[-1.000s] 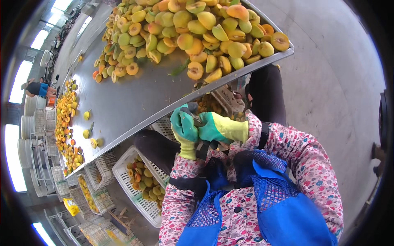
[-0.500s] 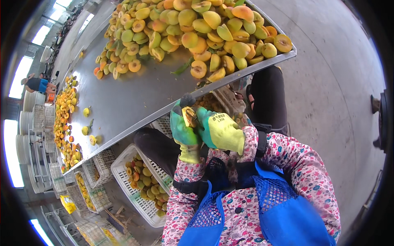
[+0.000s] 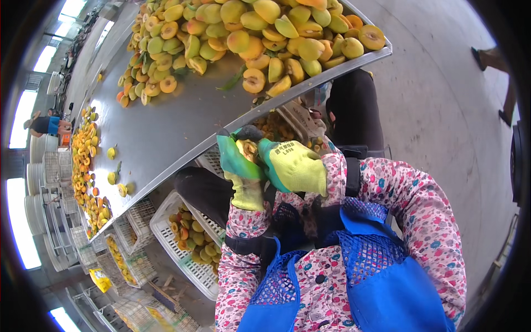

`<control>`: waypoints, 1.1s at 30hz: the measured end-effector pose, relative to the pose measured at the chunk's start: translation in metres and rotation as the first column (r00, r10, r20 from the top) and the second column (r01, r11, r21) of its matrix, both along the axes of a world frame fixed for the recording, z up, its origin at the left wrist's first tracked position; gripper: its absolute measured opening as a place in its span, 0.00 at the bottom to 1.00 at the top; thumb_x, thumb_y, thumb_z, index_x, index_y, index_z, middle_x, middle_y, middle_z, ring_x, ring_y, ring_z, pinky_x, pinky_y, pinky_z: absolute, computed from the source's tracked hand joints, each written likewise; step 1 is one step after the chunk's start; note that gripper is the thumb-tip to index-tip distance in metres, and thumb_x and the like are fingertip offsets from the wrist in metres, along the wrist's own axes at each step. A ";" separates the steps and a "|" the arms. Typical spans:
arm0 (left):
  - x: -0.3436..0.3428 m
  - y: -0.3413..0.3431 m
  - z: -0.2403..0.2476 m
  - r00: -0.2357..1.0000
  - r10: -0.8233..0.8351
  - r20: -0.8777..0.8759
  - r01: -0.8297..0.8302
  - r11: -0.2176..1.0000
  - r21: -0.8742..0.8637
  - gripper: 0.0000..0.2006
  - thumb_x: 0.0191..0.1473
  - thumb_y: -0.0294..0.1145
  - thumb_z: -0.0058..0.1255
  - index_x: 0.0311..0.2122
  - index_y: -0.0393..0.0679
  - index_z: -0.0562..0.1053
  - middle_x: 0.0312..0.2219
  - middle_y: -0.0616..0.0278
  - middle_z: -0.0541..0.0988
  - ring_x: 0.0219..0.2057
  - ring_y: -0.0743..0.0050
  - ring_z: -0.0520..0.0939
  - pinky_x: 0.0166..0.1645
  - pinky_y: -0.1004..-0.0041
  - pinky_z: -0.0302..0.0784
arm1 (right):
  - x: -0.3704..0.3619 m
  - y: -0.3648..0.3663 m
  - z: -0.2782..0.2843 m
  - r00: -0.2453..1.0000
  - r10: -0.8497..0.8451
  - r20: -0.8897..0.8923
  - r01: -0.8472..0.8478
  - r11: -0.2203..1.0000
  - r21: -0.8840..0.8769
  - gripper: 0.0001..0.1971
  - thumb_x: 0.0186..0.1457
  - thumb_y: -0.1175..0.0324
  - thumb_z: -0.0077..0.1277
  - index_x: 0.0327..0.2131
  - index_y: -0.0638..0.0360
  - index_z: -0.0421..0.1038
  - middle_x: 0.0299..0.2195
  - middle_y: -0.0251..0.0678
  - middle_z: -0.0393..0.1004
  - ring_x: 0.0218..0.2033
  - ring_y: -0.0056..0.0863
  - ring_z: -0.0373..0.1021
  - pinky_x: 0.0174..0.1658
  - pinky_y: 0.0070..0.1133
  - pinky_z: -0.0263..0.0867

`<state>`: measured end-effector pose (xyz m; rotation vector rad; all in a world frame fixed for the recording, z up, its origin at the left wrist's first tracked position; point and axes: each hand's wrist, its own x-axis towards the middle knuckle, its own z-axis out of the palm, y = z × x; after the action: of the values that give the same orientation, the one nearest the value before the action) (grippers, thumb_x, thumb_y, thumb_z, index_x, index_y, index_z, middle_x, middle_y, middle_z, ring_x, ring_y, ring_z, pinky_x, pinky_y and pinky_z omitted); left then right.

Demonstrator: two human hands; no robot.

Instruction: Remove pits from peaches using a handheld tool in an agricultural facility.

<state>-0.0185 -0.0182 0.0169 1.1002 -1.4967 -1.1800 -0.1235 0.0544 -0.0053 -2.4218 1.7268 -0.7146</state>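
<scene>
In front of my body, just off the near edge of a metal table (image 3: 160,133), both hands work together in green-and-yellow gloves. My left hand (image 3: 238,166) is closed around a yellow peach half (image 3: 247,149), its brownish cut side showing. Pressed against its right side is my right hand (image 3: 293,166), fingers curled. Whatever those fingers hold is hidden. A dark grey rounded patch, perhaps a stained fingertip, shows above the fruit. On the table lies a large heap of peaches (image 3: 238,41), many of them cut in half.
A smaller pile of cut fruit (image 3: 86,160) lines the table's left side, with a few loose pieces beside it. Below stands a white crate (image 3: 163,221) of fruit, left of my knee. More crates (image 3: 127,260) stand further left. A person's legs (image 3: 500,72) show at right.
My hands stay together on the peach half, while the left has tilted slightly outward. The view has shifted a little. At right, another person's legs have come further into view.
</scene>
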 end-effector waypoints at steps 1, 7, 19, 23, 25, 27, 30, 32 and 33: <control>0.000 -0.001 -0.004 0.997 0.002 -0.083 0.006 0.995 0.098 0.22 0.61 0.48 0.30 0.33 0.38 0.70 0.25 0.62 0.75 0.26 0.75 0.74 0.31 0.80 0.71 | 0.001 -0.003 -0.003 1.000 0.000 0.003 0.000 1.000 0.027 0.11 0.38 0.63 0.54 0.23 0.61 0.70 0.19 0.37 0.68 0.19 0.33 0.68 0.23 0.27 0.63; -0.016 0.003 0.020 0.988 0.084 -0.131 -0.056 0.977 0.204 0.26 0.60 0.52 0.34 0.29 0.37 0.72 0.20 0.64 0.73 0.21 0.79 0.71 0.28 0.81 0.67 | -0.006 -0.008 0.016 0.840 -0.157 0.520 -0.025 0.945 0.327 0.11 0.41 0.73 0.50 0.30 0.68 0.64 0.20 0.51 0.71 0.25 0.46 0.71 0.27 0.35 0.65; 0.008 -0.014 -0.004 0.990 -0.136 0.029 0.137 0.991 -0.012 0.17 0.56 0.36 0.36 0.31 0.34 0.75 0.27 0.60 0.79 0.24 0.79 0.74 0.31 0.78 0.69 | -0.024 -0.020 0.046 0.797 -0.147 0.585 -0.226 0.827 0.514 0.13 0.46 0.67 0.48 0.34 0.67 0.70 0.22 0.46 0.73 0.25 0.38 0.72 0.29 0.27 0.68; 0.008 -0.009 0.002 0.983 -0.161 0.094 0.166 0.985 -0.048 0.16 0.55 0.34 0.36 0.31 0.34 0.75 0.27 0.60 0.79 0.23 0.79 0.73 0.31 0.78 0.69 | -0.034 -0.019 0.059 0.581 -0.428 0.693 -0.462 0.527 0.713 0.14 0.45 0.65 0.51 0.31 0.67 0.71 0.22 0.43 0.74 0.24 0.30 0.72 0.27 0.23 0.68; 0.008 -0.009 -0.003 0.984 -0.179 -0.013 0.180 0.983 0.026 0.18 0.57 0.37 0.36 0.31 0.34 0.75 0.26 0.60 0.79 0.23 0.79 0.73 0.30 0.78 0.68 | -0.033 -0.017 0.047 0.431 -0.422 0.798 -0.576 0.552 0.603 0.13 0.43 0.64 0.51 0.29 0.66 0.72 0.22 0.42 0.74 0.22 0.28 0.72 0.25 0.22 0.67; 0.007 -0.007 -0.002 0.980 -0.175 -0.094 0.184 0.978 0.102 0.19 0.58 0.39 0.37 0.31 0.34 0.75 0.26 0.60 0.79 0.24 0.79 0.74 0.31 0.78 0.69 | -0.032 -0.015 0.042 0.235 -0.532 0.813 -0.619 0.564 0.547 0.13 0.42 0.64 0.52 0.26 0.66 0.73 0.20 0.41 0.74 0.20 0.26 0.71 0.22 0.22 0.66; 0.009 -0.006 0.005 0.965 -0.246 -0.092 0.254 0.964 0.085 0.20 0.59 0.42 0.39 0.31 0.34 0.75 0.26 0.60 0.79 0.26 0.78 0.76 0.33 0.77 0.70 | -0.037 -0.016 0.048 0.421 -0.474 0.773 -0.590 0.505 0.630 0.13 0.39 0.66 0.50 0.25 0.69 0.73 0.19 0.42 0.73 0.17 0.26 0.70 0.20 0.23 0.66; 0.014 -0.007 0.010 0.959 -0.283 0.011 0.282 0.958 0.056 0.20 0.59 0.43 0.39 0.31 0.34 0.75 0.26 0.60 0.79 0.27 0.77 0.76 0.33 0.77 0.71 | -0.028 -0.017 0.048 0.578 -0.463 0.672 -0.439 0.518 0.734 0.13 0.39 0.67 0.49 0.25 0.69 0.73 0.17 0.43 0.72 0.14 0.27 0.69 0.19 0.22 0.65; 0.012 -0.007 0.011 0.950 -0.296 -0.102 0.309 0.938 0.157 0.20 0.59 0.42 0.39 0.32 0.34 0.75 0.26 0.60 0.79 0.26 0.78 0.76 0.32 0.78 0.71 | -0.028 -0.015 0.048 0.536 -0.498 0.682 -0.481 0.484 0.731 0.11 0.40 0.67 0.49 0.23 0.67 0.71 0.16 0.39 0.70 0.14 0.24 0.67 0.17 0.21 0.63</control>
<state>-0.0064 -0.0250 0.0281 0.9434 -1.5656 -1.5718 -0.1513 0.0393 0.0423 -0.9530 1.1271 -0.5817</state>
